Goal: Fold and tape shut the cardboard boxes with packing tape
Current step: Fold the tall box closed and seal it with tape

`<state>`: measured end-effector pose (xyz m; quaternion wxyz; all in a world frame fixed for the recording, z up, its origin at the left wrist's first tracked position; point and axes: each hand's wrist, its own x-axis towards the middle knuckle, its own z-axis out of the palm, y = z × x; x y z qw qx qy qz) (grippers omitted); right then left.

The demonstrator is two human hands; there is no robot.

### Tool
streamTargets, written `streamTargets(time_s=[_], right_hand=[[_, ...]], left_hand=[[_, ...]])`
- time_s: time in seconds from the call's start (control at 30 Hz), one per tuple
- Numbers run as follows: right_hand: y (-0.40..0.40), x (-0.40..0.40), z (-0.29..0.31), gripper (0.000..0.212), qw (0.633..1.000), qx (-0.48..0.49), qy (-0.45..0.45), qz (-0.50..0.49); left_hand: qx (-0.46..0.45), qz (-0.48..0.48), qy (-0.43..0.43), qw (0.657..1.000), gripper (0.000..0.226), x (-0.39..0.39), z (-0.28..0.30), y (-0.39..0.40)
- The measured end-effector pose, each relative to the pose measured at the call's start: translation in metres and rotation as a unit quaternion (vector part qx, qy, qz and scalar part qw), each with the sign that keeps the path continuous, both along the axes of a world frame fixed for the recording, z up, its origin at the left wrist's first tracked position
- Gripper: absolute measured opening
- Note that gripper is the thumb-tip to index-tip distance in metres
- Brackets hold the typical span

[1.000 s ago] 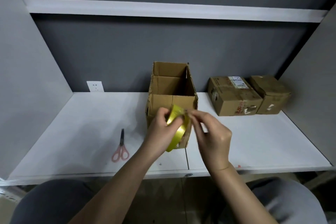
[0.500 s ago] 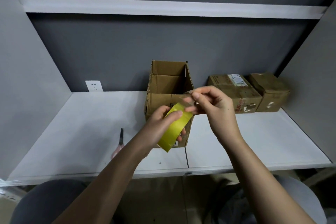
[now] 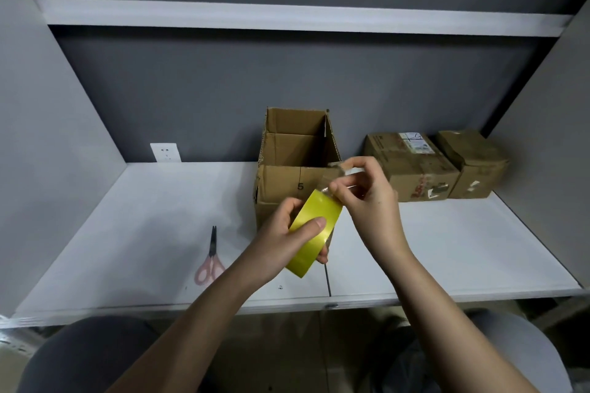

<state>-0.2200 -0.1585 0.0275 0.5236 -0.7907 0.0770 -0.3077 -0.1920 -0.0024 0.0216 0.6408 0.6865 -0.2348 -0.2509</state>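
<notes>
On the white shelf (image 3: 447,249), against the grey back wall (image 3: 287,80), stands the open box (image 3: 289,191), its top flaps upright and a "5" printed on its near face; it sits about midway along the shelf, with its near lower corner hidden behind the hands. To its right, well apart from it, a closed box (image 3: 412,166) with a white label on top rests beside the back wall; a smaller closed box (image 3: 472,166) sits just beside that one on the right, the two touching or nearly so. In front of the open box, held above the shelf, the yellow tape roll (image 3: 311,231) is tilted with its broad band facing the camera; the left hand (image 3: 281,246) grips it, thumb laid across the band and the other fingers curled round the far side. Just above the roll, the right hand (image 3: 372,201) pinches the loose end of clear tape (image 3: 338,171) between thumb and forefinger, the strip drawn up from the roll's upper edge; the remaining fingers are loosely curled. Left of the hands, pink-handled scissors (image 3: 210,257) lie flat on the shelf, blades closed and pointing toward the wall; a white wall socket (image 3: 165,152) sits on the back wall just above the shelf.
</notes>
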Motion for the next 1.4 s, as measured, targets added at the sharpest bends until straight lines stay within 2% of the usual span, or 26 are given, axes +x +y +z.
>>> streamTargets(time_s=[0.1,0.2,0.27,0.33,0.37,0.5,0.6,0.63,0.73,0.8,0.83,0.9,0.93,1.0,1.07,1.1,1.17,1.23,1.3,1.4], right_hand=[[-0.001,0.001,-0.006,0.027,1.0,-0.016,0.016,-0.012],[0.006,0.002,-0.012,0.028,0.991,0.13,-0.003,0.022],[0.011,0.003,-0.018,0.028,0.989,0.144,-0.029,0.026],[0.017,0.002,-0.023,0.028,0.996,0.075,-0.043,0.021],[0.019,0.002,-0.025,0.028,0.997,0.055,-0.05,0.02],[0.024,-0.001,-0.017,0.028,0.992,0.04,-0.116,-0.021],[0.027,0.0,-0.006,0.016,0.989,-0.079,-0.12,0.027],[0.027,-0.001,-0.005,0.016,0.989,-0.092,-0.11,0.028],[0.024,0.003,0.003,0.018,0.993,-0.038,-0.11,0.027],[0.021,0.009,0.006,0.02,0.993,-0.075,-0.095,0.019],[0.019,0.013,0.007,0.021,0.994,-0.063,-0.085,0.018],[0.011,0.022,0.007,0.024,0.997,0.004,-0.071,0.013],[0.007,0.024,0.006,0.024,0.998,0.029,-0.061,0.005],[-0.001,0.029,0.003,0.025,0.997,0.057,-0.043,-0.012],[-0.008,0.034,0.004,0.027,0.997,0.072,-0.035,-0.016],[-0.009,0.035,0.005,0.029,0.997,0.07,-0.035,-0.009],[-0.009,0.035,0.01,0.029,0.997,0.057,-0.043,0.014],[-0.004,0.032,0.015,0.025,0.997,0.026,-0.061,0.045],[0.005,0.028,0.019,0.02,0.994,0.013,-0.093,0.056],[0.01,0.029,0.027,0.021,0.988,0.026,-0.145,0.055]], left_hand=[[0.076,0.025,-0.092,0.993,0.032,0.0,-0.014,0.006],[0.14,0.045,-0.156,0.977,0.045,-0.002,-0.023,0.012],[0.109,0.051,-0.108,0.987,0.033,-0.002,-0.023,0.012],[0.054,0.045,-0.022,0.997,0.024,-0.001,-0.021,0.011],[0.045,0.041,-0.01,0.998,0.023,0.0,-0.017,0.011],[0.046,0.03,0.016,0.998,0.024,0.007,-0.018,0.014],[0.093,0.085,0.005,0.992,0.026,0.011,-0.033,0.017],[0.1,0.104,-0.004,0.989,0.028,0.013,-0.035,0.016],[0.095,0.114,0.024,0.989,0.036,0.021,-0.032,0.014],[0.094,0.066,0.089,0.989,0.046,0.021,-0.027,0.015],[0.078,0.042,0.114,0.989,0.047,0.018,-0.029,0.018],[0.031,0.029,0.135,0.99,0.033,0.01,-0.031,0.02],[0.009,0.023,0.129,0.991,0.025,0.003,-0.027,0.022],[0.024,0.016,0.081,0.996,0.017,-0.018,-0.004,0.023],[0.006,0.013,0.034,0.999,0.012,-0.01,-0.027,0.015],[0.003,-0.005,0.014,1.0,0.009,-0.009,-0.034,0.016],[0.031,-0.007,-0.006,0.999,0.02,-0.005,-0.045,0.015],[0.041,0.033,-0.002,0.999,0.012,-0.003,-0.049,0.01],[0.027,0.078,0.017,0.996,0.013,0.004,-0.051,0.005],[0.029,0.087,0.14,0.986,0.031,0.012,-0.049,0.004]])
